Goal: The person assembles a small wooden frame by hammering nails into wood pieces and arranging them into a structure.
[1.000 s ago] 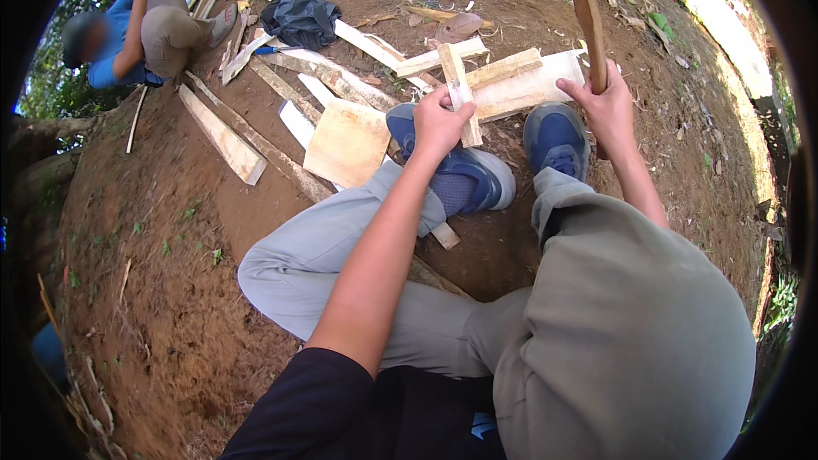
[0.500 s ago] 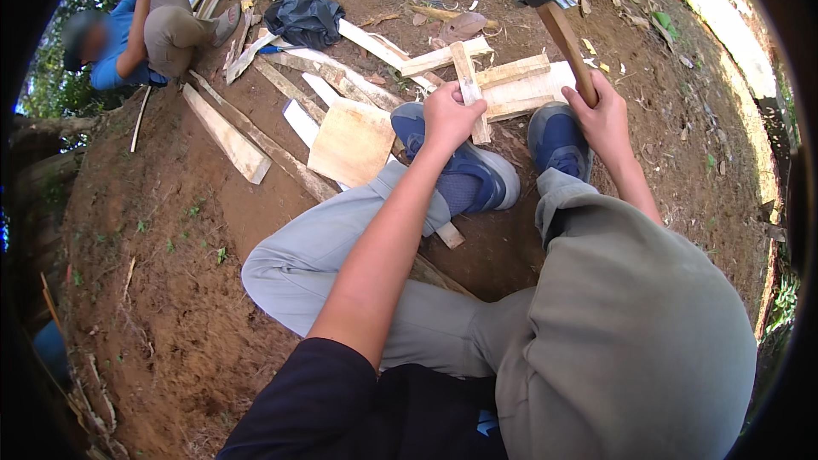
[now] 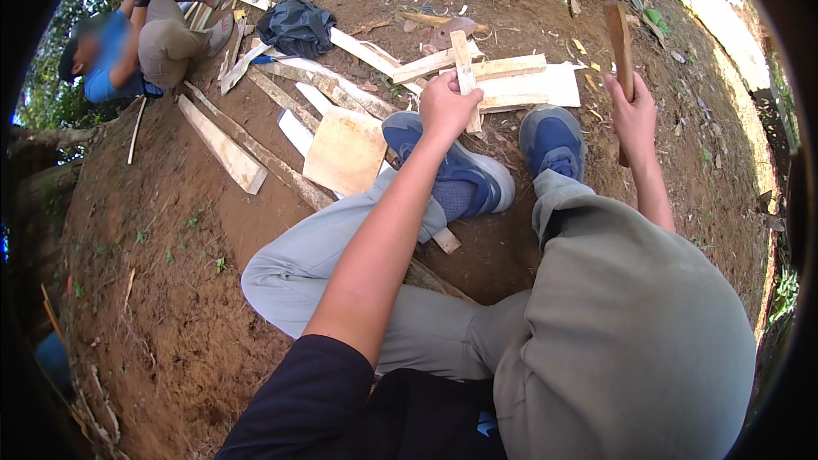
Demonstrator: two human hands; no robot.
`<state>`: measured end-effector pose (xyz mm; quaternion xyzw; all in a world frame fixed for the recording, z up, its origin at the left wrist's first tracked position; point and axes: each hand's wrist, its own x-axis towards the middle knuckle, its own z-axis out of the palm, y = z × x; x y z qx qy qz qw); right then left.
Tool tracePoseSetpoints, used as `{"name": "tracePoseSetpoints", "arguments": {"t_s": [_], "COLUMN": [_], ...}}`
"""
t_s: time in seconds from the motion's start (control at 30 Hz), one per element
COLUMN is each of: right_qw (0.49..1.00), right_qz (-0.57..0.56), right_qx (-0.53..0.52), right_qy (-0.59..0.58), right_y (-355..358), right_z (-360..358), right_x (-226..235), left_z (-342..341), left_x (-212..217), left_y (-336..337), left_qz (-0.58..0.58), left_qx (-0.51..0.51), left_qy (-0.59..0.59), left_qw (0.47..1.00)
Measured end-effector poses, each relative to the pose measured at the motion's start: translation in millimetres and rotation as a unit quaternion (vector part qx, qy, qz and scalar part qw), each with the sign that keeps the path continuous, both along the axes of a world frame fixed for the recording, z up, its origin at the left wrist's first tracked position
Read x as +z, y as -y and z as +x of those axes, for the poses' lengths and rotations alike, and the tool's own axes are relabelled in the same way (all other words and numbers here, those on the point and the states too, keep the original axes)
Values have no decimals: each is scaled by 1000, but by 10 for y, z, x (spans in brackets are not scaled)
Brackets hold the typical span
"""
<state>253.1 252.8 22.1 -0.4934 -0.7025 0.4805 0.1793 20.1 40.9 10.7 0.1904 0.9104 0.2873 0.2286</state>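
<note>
I sit on bare brown earth with my knees bent and my blue shoes [image 3: 464, 166] among scrap wood. My left hand [image 3: 447, 106] is shut on a narrow wooden slat [image 3: 463, 64] that stands nearly upright over a pale flat board [image 3: 528, 85]. My right hand [image 3: 632, 115] grips the wooden handle of a hammer [image 3: 615, 30]. The hammer's dark metal head is raised, up and to the right of the slat.
A square plywood piece [image 3: 345, 152] lies left of my shoe, with several long planks [image 3: 223, 143] beyond it. A black bag [image 3: 296, 27] sits further back. Another person [image 3: 136, 38] crouches at the upper left. Grass edges the right side.
The hammer has swung upward and its head now sits higher and further from the slat. My left hand still holds the slat in the same place.
</note>
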Motion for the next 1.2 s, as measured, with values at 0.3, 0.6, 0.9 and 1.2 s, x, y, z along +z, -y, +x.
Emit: {"name": "tracePoseSetpoints", "arguments": {"t_s": [0.3,0.6,0.9,1.2], "right_qw": [984,967,922,799], "right_qz": [13,67,247,277], "right_qx": [74,114,293,530], "right_qy": [160,218,60,60], "right_y": [417,909,-26,345], "right_z": [772,1761,-517,-2277], "right_x": [101,-115,344,-825], "left_z": [-127,-116,-139,-128], "left_x": [68,14,-205,-313], "left_y": [199,366,651,601], "left_qz": [-52,-23,7,100], "left_qx": [-54,-47,-50,-39], "left_qy": [-4,16,49,85], "left_qw": [997,999,998,990]}}
